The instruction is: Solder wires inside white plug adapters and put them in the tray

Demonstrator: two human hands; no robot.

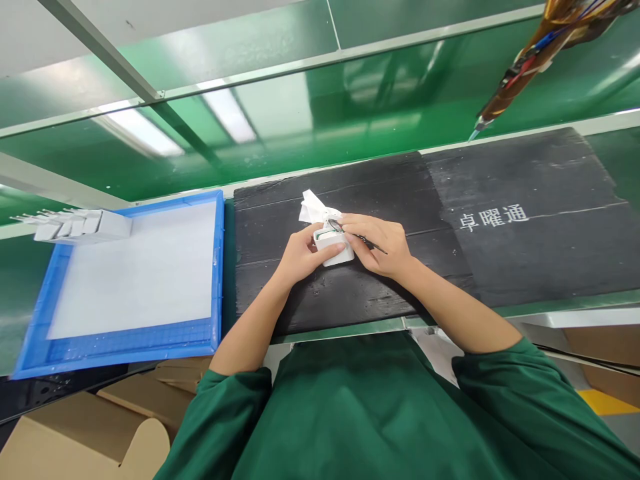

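Note:
In the head view my left hand [301, 252] is closed around a small white plastic housing [336, 259], with its thumb along the near side. Thin dark and green wires [327, 233] show at the housing's open top. My right hand [380, 245] pinches slim black tweezers [371, 244], their front end over that opening and partly hidden by the fingers. Just behind the housing lies a white angular piece [315, 208]; whether it is joined to the housing I cannot tell.
Under the hands lies a black mat [280, 293], and a second black mat with white characters [545, 253] extends to the right. A blue tray [217, 267] stands left, with several white parts [83, 225] at its back corner. A brown tool with a pale tip [505, 93] hangs at upper right. Cardboard boxes [85, 427] sit below left.

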